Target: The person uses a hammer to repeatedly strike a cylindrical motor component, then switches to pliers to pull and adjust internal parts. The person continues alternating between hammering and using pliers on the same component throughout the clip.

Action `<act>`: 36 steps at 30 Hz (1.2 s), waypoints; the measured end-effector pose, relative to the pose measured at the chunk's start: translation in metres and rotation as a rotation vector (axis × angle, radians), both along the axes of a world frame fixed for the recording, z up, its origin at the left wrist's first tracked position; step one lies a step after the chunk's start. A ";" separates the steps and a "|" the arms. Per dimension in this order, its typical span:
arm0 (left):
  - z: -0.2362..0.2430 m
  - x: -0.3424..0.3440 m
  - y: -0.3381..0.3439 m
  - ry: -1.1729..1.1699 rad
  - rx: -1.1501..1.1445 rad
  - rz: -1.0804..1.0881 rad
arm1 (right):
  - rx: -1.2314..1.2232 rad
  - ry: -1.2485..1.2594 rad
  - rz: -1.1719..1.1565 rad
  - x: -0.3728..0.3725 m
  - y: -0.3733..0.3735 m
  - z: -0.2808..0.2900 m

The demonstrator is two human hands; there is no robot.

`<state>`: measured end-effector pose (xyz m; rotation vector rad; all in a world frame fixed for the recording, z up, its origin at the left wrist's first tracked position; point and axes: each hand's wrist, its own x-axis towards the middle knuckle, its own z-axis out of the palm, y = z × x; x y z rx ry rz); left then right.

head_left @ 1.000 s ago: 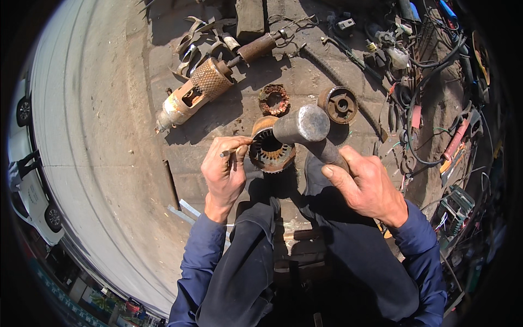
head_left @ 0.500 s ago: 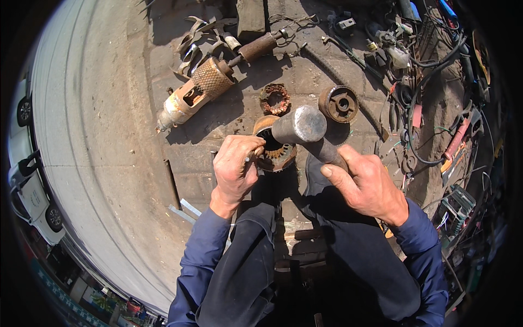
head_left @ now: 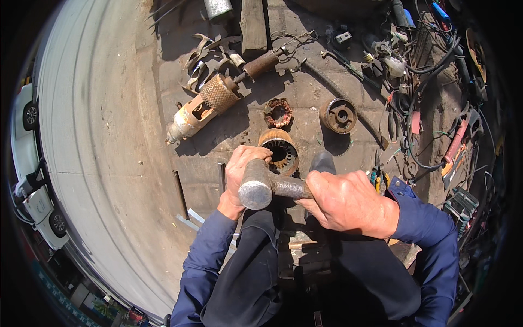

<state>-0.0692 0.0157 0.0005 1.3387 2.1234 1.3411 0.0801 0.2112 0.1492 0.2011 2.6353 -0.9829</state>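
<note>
In my right hand [head_left: 348, 203] is the handle of a heavy hammer [head_left: 255, 191], whose thick steel head hangs over my left wrist. My left hand [head_left: 235, 171] is closed beside a rusty hollow cylinder [head_left: 283, 147] with slots around its inner wall, standing between my feet. Its fingertips reach the cylinder's near-left rim. A thin metal rod showed in that fist earlier; the hammer head now covers that spot. Just beyond the cylinder lies a ragged ring with coppery ends [head_left: 278, 113]. To its right sits a round rusty housing [head_left: 338, 115] with a central hub.
A large rusty motor assembly [head_left: 204, 106] lies at the far left beside bent metal pieces [head_left: 199, 49]. A long bar [head_left: 348, 103] runs diagonally at the right. Cables and hand tools [head_left: 414, 125] crowd the right side. A short rod [head_left: 180, 193] lies left; parked vehicles [head_left: 38, 180] stand beyond.
The hammer has swung left and nearer to me, from beside the cylinder to over my left hand. My right hand moved nearer too. The cylinder's opening is now less covered.
</note>
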 end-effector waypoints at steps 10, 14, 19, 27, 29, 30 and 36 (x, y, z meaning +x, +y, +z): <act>-0.015 0.003 -0.004 0.031 0.012 0.026 | -0.160 0.253 0.009 0.000 -0.002 0.010; -0.012 0.003 -0.003 0.112 -0.019 0.032 | -0.055 -0.045 0.021 0.008 0.001 -0.011; -0.003 -0.005 -0.006 0.110 -0.047 -0.027 | -0.178 0.035 -0.186 0.026 0.001 -0.022; 0.005 0.000 0.002 0.082 0.019 -0.085 | -0.279 -0.244 -0.556 0.042 0.031 -0.059; 0.003 0.001 0.006 0.015 0.068 0.017 | -0.268 -0.297 -0.608 0.050 0.032 -0.074; 0.002 0.001 0.007 0.013 0.062 0.010 | -0.252 -0.318 -0.598 0.055 0.031 -0.081; -0.001 -0.010 0.004 -0.019 -0.070 -0.002 | -0.364 -0.402 -0.638 0.073 0.033 -0.134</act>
